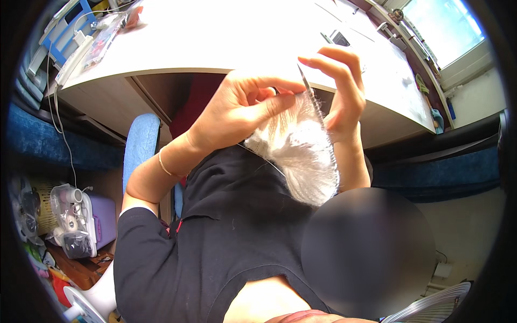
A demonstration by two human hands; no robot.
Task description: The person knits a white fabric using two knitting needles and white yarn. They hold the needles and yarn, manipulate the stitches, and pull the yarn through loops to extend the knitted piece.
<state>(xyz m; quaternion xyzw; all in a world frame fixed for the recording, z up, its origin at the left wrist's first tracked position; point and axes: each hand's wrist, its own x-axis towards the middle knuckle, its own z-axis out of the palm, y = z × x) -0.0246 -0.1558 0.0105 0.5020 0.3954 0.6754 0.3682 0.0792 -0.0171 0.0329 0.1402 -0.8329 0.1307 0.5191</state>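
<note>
A white, fuzzy knitted piece (pixel 309 153) hangs in front of my black shirt, below the desk's front edge. Along its right side runs a dark knitting needle (pixel 303 76), tip upward, with stitches strung on it. My left hand (pixel 246 105) pinches the top of the knitting between thumb and forefinger, close to the needle's tip. My right hand (pixel 347 89) is just right of the needle, its upper fingers raised and bent toward the tip. Whether it grips the needle is hidden by the knitting. A thin straight strand or rod (pixel 264 159) slants down behind the knitting.
The white desk (pixel 226 36) spans the top, with a phone-like device (pixel 339 38) on it. A power strip (pixel 74 60) with cables lies at its left edge. A blue armrest (pixel 141 141) and a purple storage box (pixel 104 218) are at left. A blurred disc covers the lower right.
</note>
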